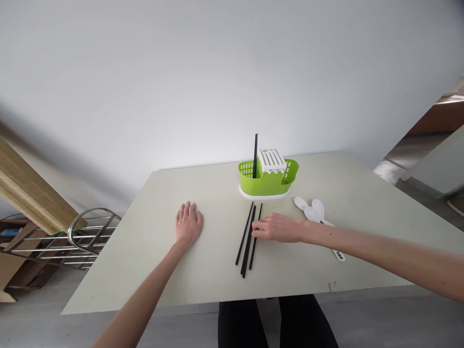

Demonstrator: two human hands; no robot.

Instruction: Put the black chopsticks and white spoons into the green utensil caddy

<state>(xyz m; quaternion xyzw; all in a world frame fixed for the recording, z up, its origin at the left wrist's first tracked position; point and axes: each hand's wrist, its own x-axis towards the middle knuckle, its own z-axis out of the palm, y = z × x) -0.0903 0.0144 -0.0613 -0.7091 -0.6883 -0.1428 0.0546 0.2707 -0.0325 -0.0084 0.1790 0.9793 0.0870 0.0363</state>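
Just below frame centre, loose chopsticks (248, 242) lie at the right hand (273, 227), fingers bunched, hold unverifiable, with spoons (318, 209) at right also outside the basket (261, 186) already bearing upright chopsticks (255, 150), left hand (188, 224) flat.

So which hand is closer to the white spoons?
Right. The right hand is left of the white spoons, at the black chopsticks; the left hand rests on the table, farther left.

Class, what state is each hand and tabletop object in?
Left hand: open, palm down on table
Loose chopsticks: lying flat
Right hand: curled at loose chopsticks, grip unclear
Green basket: upright
White rack: atop green basket
Standing chopsticks: upright in green basket
White spoons: lying clustered
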